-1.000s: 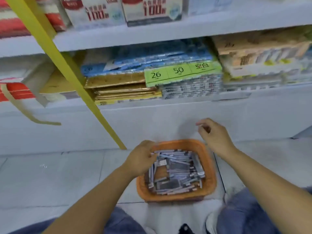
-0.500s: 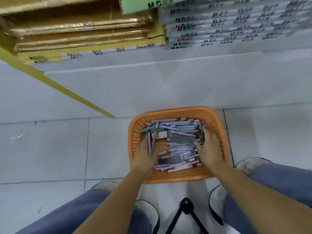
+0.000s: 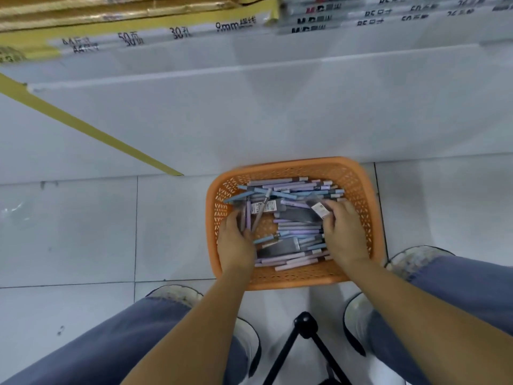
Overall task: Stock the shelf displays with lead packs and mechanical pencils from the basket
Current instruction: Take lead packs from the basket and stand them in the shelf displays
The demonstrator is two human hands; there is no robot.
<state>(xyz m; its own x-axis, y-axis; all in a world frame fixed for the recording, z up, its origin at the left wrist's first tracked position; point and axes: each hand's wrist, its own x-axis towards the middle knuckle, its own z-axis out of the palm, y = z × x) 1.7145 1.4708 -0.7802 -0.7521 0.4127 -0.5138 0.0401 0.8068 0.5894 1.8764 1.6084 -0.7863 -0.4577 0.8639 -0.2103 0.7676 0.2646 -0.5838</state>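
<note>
At the bottom of the frame a black tripod is standing between the person's two knees in blue jeans, with white shoes showing on the tiled floor. Both forearms are reaching up the frame into the orange basket, which is sitting on the floor at centre right, just below the white shelf base.

The left hand is lying at the basket's left side, its fingers curling around a few purple and grey pencils that are pointing up the frame; half a second ago it was resting lower on the pile with nothing upright in it. The right hand is sitting at the right side, its fingers pinching a clear lead pack with a white label, lifted slightly off the heap, where before it was only pressing flat on the pile. More pencils and grey packs are lying crosswise between the hands.

Further up, a yellow strip is slanting across the upper left, and stacked paper packs are lining the top edge, sitting closer to that edge than before.
</note>
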